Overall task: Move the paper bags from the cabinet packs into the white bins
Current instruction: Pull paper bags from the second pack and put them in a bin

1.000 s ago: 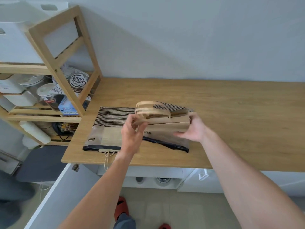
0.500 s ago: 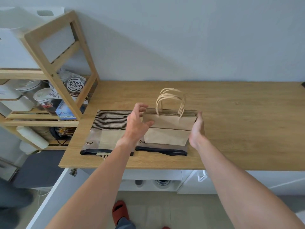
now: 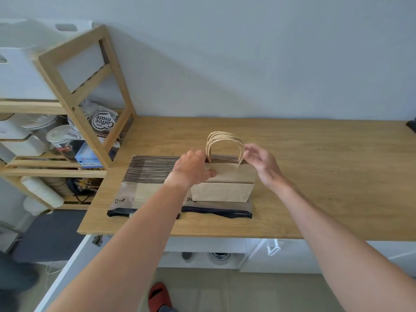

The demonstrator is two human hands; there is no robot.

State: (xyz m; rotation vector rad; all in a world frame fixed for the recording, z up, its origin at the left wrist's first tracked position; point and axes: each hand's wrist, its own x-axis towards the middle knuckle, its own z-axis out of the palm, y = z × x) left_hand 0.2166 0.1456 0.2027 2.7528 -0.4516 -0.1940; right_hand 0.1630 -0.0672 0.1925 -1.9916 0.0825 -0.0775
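A stack of folded brown paper bags (image 3: 222, 190) lies on the wooden countertop (image 3: 326, 167), its twine handles (image 3: 225, 143) looped upward. It rests on the right of two striped clear plastic packs (image 3: 216, 210); the left pack (image 3: 144, 183) lies beside it. My left hand (image 3: 193, 168) grips the stack's upper left edge, thumb on the front. My right hand (image 3: 262, 164) is at the upper right corner, fingertips pinching the handles' right side. A white bin (image 3: 22, 70) stands on top of the wooden shelf unit at the far left.
The wooden shelf unit (image 3: 74, 91) holds jars, a Coffee mate bag (image 3: 103, 122) and white boxes. Below the countertop's front edge are white cabinet fronts and an open cabinet door (image 3: 67, 273). A red slipper (image 3: 158, 293) shows on the floor.
The bag stack was lowered onto the right pack and squared up, and its handles now stand up. My right hand moved from the stack's right side up to the handles.
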